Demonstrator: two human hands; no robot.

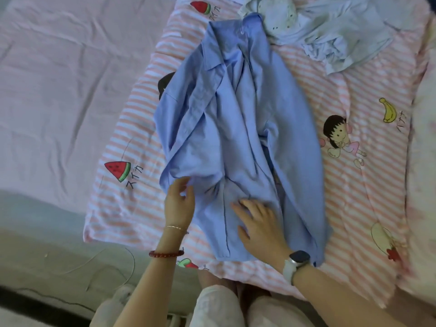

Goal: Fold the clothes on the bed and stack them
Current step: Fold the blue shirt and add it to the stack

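Observation:
A blue collared shirt (238,128) lies lengthwise on the striped quilt, collar far from me, its sides gathered loosely toward the middle. My left hand (179,204) is at the shirt's lower left edge, fingers loosely curved and touching the fabric fold there. My right hand (257,223) lies flat on the shirt's lower part, fingers spread and pressing the cloth down. A pile of crumpled pale blue clothes (330,31) sits beyond the collar at the top right.
The pink-and-white striped quilt (354,185) with fruit and cartoon prints covers the right of the bed. A plain pink sheet (70,79) lies to the left. The bed's near edge and the floor (59,267) are at the lower left, my knees below.

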